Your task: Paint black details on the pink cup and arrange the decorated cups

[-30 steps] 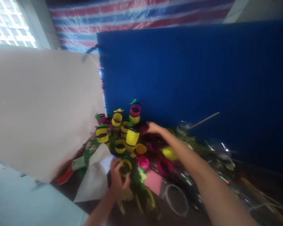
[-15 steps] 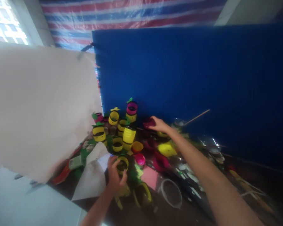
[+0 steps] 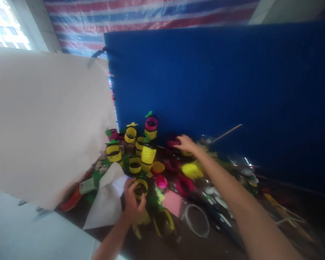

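My left hand (image 3: 134, 200) is curled round a small yellow cup (image 3: 141, 188) with a dark rim, low over the dark table. Farther back, my right hand (image 3: 186, 143) reaches across and has its fingers closed on the edge of a dark magenta cup (image 3: 173, 143). More magenta cups, one (image 3: 185, 185) lying nearer me, sit below the right hand. Left of it stand several yellow cups, among them a tall ribbed one (image 3: 148, 154), and a magenta cup (image 3: 151, 123) stacked on a yellow one. The right fingertips are blurred.
A blue panel (image 3: 219, 83) rises behind the table and a white panel (image 3: 48, 122) on the left. White paper (image 3: 105, 206), a pink pad (image 3: 171, 203), a clear round lid (image 3: 197, 220) and a pale tub (image 3: 88, 186) lie about. A thin stick (image 3: 227, 133) juts up at right.
My right hand has shifted slightly right and down, and the dark magenta cup has moved a little the same way. My left hand keeps its place on the yellow cup.
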The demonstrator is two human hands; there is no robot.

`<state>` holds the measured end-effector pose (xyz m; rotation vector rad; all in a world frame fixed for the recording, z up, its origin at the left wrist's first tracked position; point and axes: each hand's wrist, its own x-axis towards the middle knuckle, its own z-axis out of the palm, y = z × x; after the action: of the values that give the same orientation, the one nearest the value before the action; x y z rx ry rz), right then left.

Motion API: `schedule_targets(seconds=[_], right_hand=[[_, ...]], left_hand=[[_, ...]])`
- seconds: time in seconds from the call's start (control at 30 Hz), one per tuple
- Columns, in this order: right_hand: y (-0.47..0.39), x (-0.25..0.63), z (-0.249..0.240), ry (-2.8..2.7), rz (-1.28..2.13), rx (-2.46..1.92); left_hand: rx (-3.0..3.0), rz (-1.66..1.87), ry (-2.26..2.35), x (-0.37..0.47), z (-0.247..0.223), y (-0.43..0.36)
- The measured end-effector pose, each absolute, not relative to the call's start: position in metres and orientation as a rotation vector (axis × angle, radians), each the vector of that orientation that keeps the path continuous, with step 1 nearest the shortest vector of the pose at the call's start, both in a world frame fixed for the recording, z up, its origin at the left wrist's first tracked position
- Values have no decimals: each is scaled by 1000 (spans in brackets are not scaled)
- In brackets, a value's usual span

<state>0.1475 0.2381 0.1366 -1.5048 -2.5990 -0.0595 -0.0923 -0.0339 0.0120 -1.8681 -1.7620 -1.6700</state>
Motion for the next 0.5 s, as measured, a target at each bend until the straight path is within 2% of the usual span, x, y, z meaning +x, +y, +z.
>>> schedule_targets(seconds=[0.13, 0.27, 0.37, 0.5], right_hand=[[224, 148, 152, -2532, -127, -1574], [189, 146, 166, -2631, -132, -1385], [161, 141, 160, -2865, 12, -1309], [142, 132, 137, -2875, 159, -1387]], left_hand=[[-1889, -1667, -1769, -93, 12, -34], [-1887, -1678, -1759, -93, 11, -35], [-1892, -1691, -1769, -93, 11, -35], [-1881, -1702, -1768, -93, 9, -35]])
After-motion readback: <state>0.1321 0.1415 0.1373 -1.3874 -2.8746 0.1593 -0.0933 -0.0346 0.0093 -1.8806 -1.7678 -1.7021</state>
